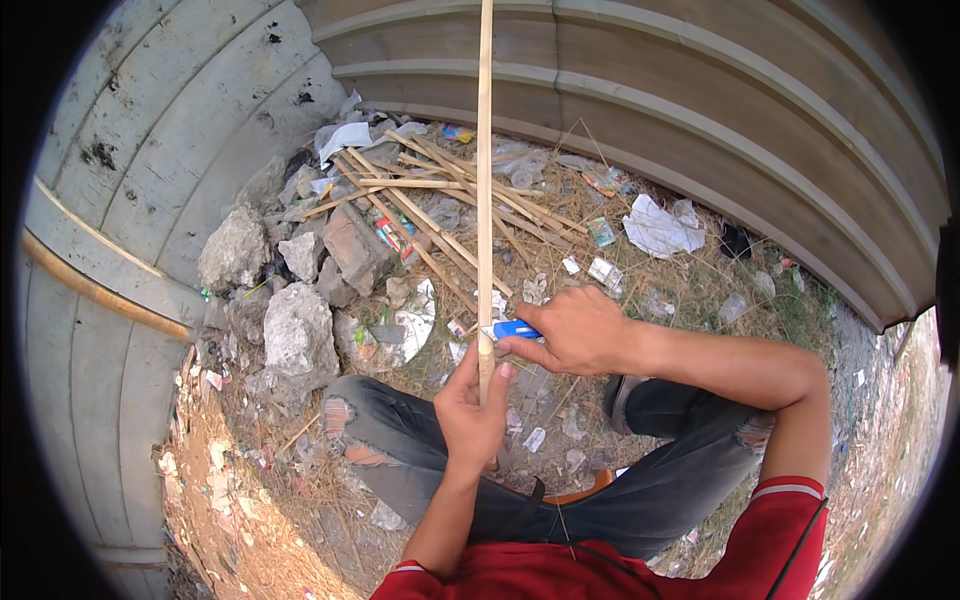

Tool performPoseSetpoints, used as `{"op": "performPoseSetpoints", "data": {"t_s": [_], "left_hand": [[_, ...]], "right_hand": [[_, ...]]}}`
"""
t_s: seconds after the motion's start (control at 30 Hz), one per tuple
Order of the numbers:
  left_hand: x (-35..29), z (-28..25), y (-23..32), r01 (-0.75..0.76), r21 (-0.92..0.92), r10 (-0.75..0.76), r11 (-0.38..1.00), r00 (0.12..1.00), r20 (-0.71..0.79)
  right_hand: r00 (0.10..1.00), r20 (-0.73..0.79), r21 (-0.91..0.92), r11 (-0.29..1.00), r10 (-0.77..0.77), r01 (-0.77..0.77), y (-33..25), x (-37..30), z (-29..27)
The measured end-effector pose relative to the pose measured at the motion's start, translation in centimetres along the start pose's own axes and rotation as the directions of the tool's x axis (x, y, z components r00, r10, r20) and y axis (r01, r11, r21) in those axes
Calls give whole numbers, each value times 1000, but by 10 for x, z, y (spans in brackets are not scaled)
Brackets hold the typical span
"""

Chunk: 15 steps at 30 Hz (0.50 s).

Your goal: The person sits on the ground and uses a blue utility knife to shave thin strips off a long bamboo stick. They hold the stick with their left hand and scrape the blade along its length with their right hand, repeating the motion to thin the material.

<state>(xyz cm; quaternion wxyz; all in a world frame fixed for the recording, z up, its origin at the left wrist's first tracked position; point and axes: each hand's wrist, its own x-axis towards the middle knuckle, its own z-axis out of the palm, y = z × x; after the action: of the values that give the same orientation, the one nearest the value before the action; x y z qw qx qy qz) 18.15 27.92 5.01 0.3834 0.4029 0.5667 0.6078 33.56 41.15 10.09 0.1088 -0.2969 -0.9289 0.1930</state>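
A long, pale bamboo strip (485, 180) stands almost straight up the middle of the view, running past the upper edge. Its lower end is gripped by my left hand (472, 415), thumb along the front, just below a joint in the bamboo. My right hand (580, 330) is closed round a blue utility knife (517, 329). The knife's tip meets the strip slightly above that joint and above my left fingers. Part of the knife handle is hidden inside my right fist.
Several loose bamboo strips (430, 185) lie piled ahead, among paper scraps and dry grass. Broken concrete chunks (300, 325) sit at the left. A ribbed metal sheet (660, 80) closes off the far side, and a grey panel wall (110, 270) the left. My bent legs (400, 440) flank the work.
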Motion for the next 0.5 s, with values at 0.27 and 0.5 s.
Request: {"op": "performPoseSetpoints", "data": {"t_s": [0.27,0.5], "left_hand": [[-18,-9,6,232,-16,-230,973,968,99],[-100,-26,-12,-37,28,24,999,928,372]], "right_hand": [[980,-127,-133,976,156,-173,45,32,-16],[728,-340,146,798,595,-585,192,20,-60]]}}
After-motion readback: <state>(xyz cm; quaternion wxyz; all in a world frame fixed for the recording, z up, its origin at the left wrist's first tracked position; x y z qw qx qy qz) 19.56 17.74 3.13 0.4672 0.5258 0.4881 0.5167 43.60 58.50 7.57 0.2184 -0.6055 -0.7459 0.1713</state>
